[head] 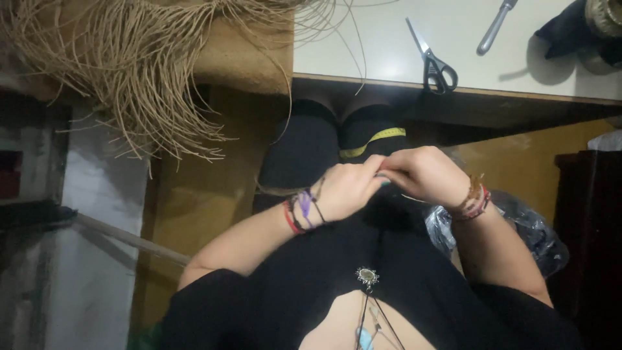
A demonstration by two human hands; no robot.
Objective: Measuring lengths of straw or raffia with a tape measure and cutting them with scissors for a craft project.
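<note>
Both hands meet over my lap, fingertips pressed together. My left hand (346,188) is curled, thumb and fingers closed toward the right hand (421,174), which is also bunched, knuckles up. They seem to be pinching a thin pale straw strand (409,197) that pokes out just below the right hand, though I cannot tell exactly how it is gripped, since the fingers hide it. Cord bracelets (301,210) in red, purple and black wrap my left wrist; beaded and woven bracelets (475,199) ring the right.

Under the hands lie my knees in dull black fabric, with a yellow measuring tape (372,142) draped across them in a soft curve. Beside my right forearm sits a crinkled, glossy dark plastic bag (531,230).

Beyond my knees the smooth white counter (382,45) has a wooden edge. On it rest scissors (433,61) with black looped handles and closed steel blades, and further along a grey metal tool handle (495,26), only partly in view. At the counter's left end a thick bundle of tan raffia-like fibres (142,78) spills off the edge, its stiff, dry ends fanning downward well apart from my hands. A round metallic pendant (367,277) hangs on my black top.
</note>
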